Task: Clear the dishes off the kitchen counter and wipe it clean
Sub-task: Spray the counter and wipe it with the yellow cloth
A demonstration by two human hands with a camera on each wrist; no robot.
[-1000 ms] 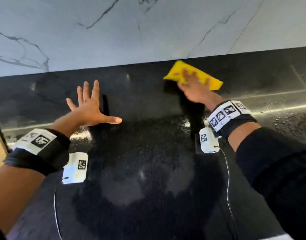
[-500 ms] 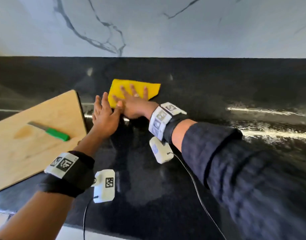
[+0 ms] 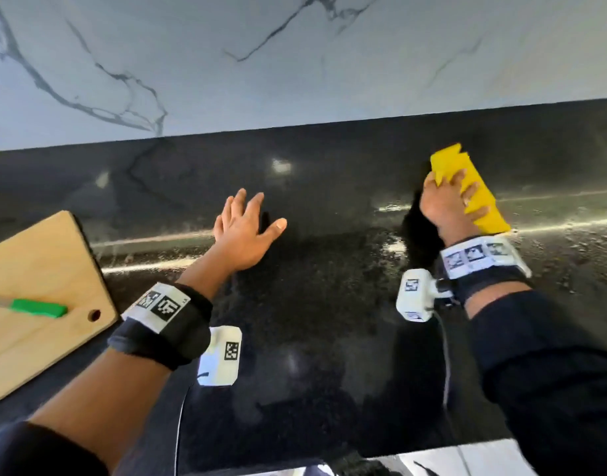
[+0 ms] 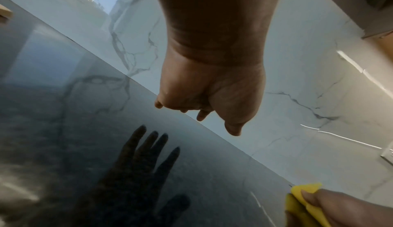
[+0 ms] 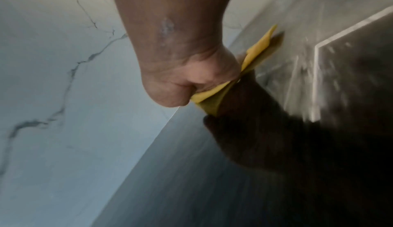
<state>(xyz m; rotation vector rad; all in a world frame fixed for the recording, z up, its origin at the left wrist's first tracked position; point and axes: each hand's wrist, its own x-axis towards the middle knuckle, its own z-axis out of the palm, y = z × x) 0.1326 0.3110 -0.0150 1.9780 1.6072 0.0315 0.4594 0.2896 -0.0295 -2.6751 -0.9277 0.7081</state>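
Note:
A folded yellow cloth [image 3: 456, 163] lies on the black stone counter [image 3: 329, 304] near the back wall, at the right. My right hand [image 3: 443, 201] presses down on it with fingers spread across its top; in the right wrist view the cloth [image 5: 255, 57] sticks out from under the hand [image 5: 187, 72]. My left hand [image 3: 247, 235] is open with fingers spread over the middle of the counter, holding nothing. The left wrist view shows this hand [image 4: 210, 99] a little above its dark reflection, with the cloth [image 4: 306, 188] at the lower right.
A wooden cutting board [image 3: 37, 262] lies at the left with a green-handled knife [image 3: 37, 308] on it. A white marble wall [image 3: 295, 63] closes the back. Wet streaks shine across the counter. The counter's front edge [image 3: 432, 455] runs along the bottom.
My right hand has slid the yellow cloth from beside my left hand far to the right along the back of the counter. The left hand has spread its fingers.

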